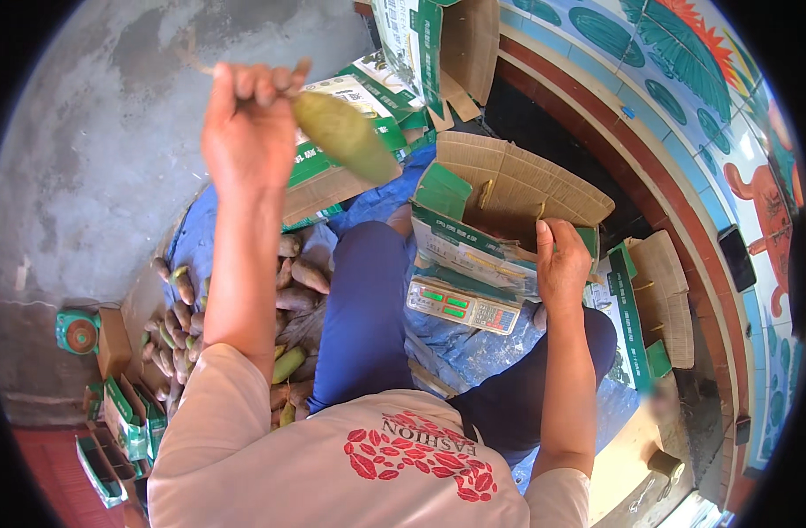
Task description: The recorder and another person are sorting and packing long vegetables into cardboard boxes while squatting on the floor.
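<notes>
My left hand (pixel 253 114) is raised at the upper left, its fingers closed around the stem of a long green fruit (pixel 346 132). The fruit hangs tilted to the right and is slightly blurred. My right hand (pixel 561 264) is at the right side of an open cardboard box (pixel 473 246), fingers pinched near its edge. Just above those fingertips is a yellowish loop (pixel 541 209) on the box flap; whether they grip it I cannot tell. A digital scale (pixel 463 304) with green displays stands directly in front of the box, between my legs.
Many brown and green elongated fruits (pixel 179 339) lie heaped at left, beside my leg. Green-and-white cartons (pixel 394 53) stand at the back, another open carton (pixel 636 308) at right. A blue tarp (pixel 509 352) covers the floor. A small teal device (pixel 77 332) sits far left.
</notes>
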`<state>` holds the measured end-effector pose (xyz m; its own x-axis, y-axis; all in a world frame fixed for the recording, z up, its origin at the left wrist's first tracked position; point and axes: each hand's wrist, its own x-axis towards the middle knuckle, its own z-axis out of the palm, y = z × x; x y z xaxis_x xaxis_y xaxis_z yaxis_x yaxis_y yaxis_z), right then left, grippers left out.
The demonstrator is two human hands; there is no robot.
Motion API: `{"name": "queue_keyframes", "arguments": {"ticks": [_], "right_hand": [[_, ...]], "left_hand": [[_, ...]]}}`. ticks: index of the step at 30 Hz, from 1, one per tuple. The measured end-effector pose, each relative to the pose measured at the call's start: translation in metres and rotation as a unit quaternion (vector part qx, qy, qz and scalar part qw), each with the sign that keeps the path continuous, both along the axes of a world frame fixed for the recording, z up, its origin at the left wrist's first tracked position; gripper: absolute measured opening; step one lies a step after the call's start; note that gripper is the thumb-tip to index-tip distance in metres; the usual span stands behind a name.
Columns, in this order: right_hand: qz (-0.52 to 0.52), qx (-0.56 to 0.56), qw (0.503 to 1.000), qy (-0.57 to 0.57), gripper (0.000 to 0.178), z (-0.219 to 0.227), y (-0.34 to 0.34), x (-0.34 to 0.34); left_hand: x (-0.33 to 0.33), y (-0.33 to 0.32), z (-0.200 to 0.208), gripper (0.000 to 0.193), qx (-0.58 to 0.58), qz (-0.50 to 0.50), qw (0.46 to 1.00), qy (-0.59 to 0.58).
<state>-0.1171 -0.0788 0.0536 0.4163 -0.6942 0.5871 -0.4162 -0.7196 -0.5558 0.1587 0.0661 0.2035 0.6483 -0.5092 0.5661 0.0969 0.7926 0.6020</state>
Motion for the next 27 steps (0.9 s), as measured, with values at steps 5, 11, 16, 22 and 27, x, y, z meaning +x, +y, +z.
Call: {"name": "queue_keyframes", "arguments": {"ticks": [5, 11, 16, 22, 27], "right_hand": [[-0.033, 0.024, 0.999, -0.031, 0.018, -0.001, -0.005, -0.010], [-0.041, 0.033, 0.998, -0.044, 0.019, -0.001, -0.007, -0.015], [-0.045, 0.039, 0.998, 0.000, 0.020, -0.002, -0.008, -0.017], [-0.047, 0.043, 0.998, -0.001, 0.021, -0.001, -0.007, -0.013], [-0.046, 0.044, 0.998, 0.015, 0.020, -0.002, -0.007, -0.011]], "left_hand": [[-0.035, -0.075, -0.026, 0.031, 0.055, -0.051, 0.997, 0.034], [-0.092, -0.134, -0.098, 0.030, 0.304, -0.149, 0.941, -0.002], [-0.120, -0.158, -0.143, 0.034, 0.380, -0.196, 0.897, -0.112], [-0.116, -0.168, -0.154, 0.031, 0.349, -0.249, 0.903, -0.040], [-0.084, -0.143, -0.169, 0.034, 0.519, -0.104, 0.793, -0.300]]}}
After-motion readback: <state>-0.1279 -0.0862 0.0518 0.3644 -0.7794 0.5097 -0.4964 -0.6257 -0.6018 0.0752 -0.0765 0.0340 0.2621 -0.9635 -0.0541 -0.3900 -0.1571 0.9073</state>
